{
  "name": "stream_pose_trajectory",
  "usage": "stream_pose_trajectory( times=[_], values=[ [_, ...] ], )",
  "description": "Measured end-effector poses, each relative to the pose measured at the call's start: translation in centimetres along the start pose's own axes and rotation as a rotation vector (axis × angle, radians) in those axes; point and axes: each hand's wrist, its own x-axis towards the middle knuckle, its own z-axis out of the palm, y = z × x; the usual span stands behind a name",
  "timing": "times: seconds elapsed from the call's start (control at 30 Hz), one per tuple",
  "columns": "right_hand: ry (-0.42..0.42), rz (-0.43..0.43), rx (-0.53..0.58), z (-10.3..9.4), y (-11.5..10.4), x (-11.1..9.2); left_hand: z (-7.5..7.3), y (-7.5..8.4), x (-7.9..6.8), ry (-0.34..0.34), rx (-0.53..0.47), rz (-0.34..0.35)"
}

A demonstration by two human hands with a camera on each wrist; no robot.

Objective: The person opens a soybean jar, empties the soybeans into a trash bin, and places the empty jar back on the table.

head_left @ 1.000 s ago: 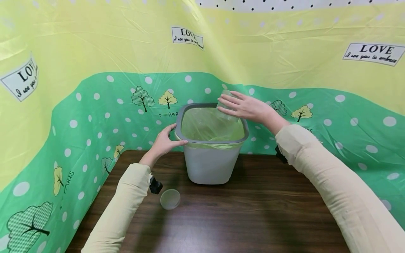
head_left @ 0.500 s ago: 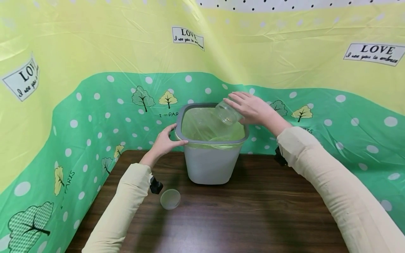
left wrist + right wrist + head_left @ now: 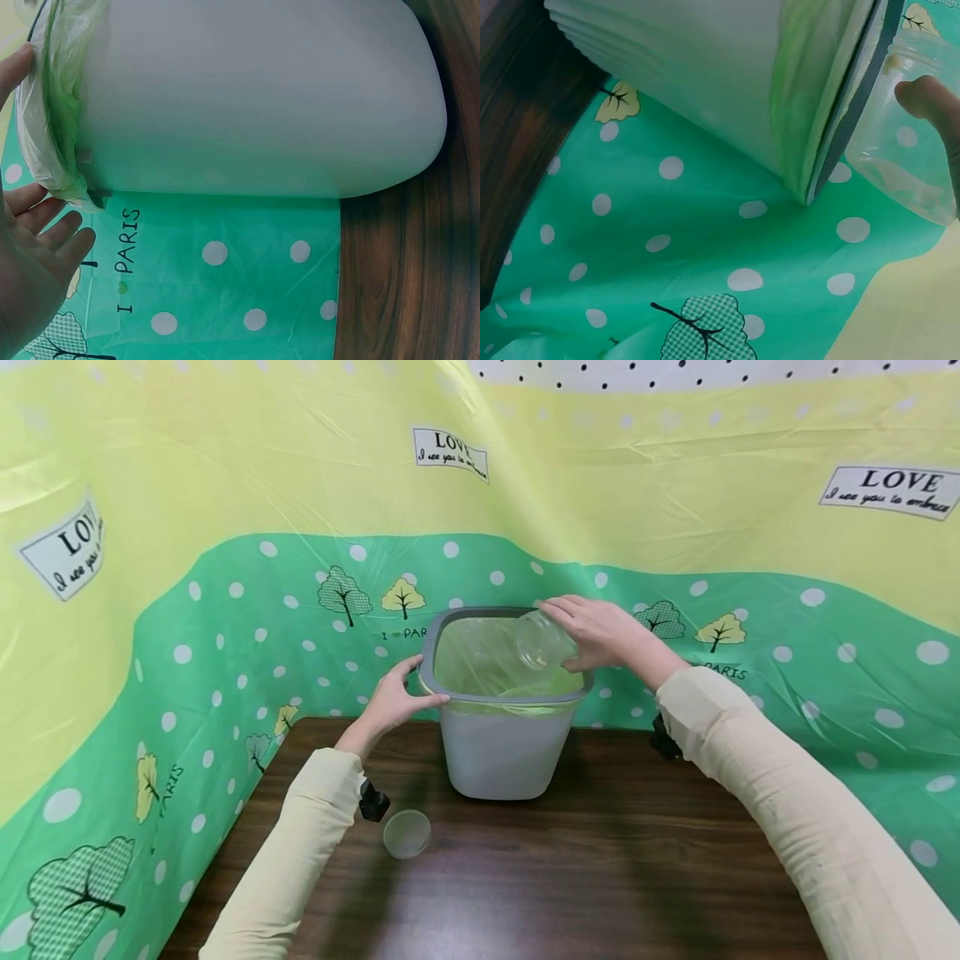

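Observation:
A light grey trash bin (image 3: 506, 752) with a darker rim stands on the table, lined with a pale green bag (image 3: 480, 656). My left hand (image 3: 393, 702) holds the rim's near left corner, thumb along the front and fingers at the side. In my right hand (image 3: 600, 631) is a clear plastic jar (image 3: 542, 642), gripped from above and tilted with its mouth toward the bin's inside. A few small yellowish bits show near the mouth. The right wrist view shows the thumb (image 3: 922, 97) against the jar (image 3: 892, 165).
A translucent round lid (image 3: 407, 834) lies on the dark wooden table (image 3: 540, 885), near the left wrist's black camera (image 3: 372, 802). Behind the bin and along the left side hangs a green and yellow printed cloth (image 3: 300, 593).
My right hand has turned the jar, bringing its mouth and the small bits into view, and shifted it a little right and down. The left hand keeps its place on the rim.

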Motion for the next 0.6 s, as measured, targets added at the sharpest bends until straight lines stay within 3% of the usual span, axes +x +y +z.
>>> stream_pose_trajectory(
  times=[0.13, 0.27, 0.6],
  values=[
    [-0.024, -0.029, -0.029, 0.07, 0.22, -0.3, 0.08, 0.0, 0.07, 0.003, -0.002, -0.001],
    [-0.084, -0.121, -0.13, -0.07, 0.56, -0.35, 0.14, -0.07, 0.19, 0.0, -0.001, 0.004],
    [0.015, -0.41, -0.62, -0.51, 0.5, 0.57, 0.12, 0.06, 0.13, 0.006, -0.015, 0.0]
  ],
)
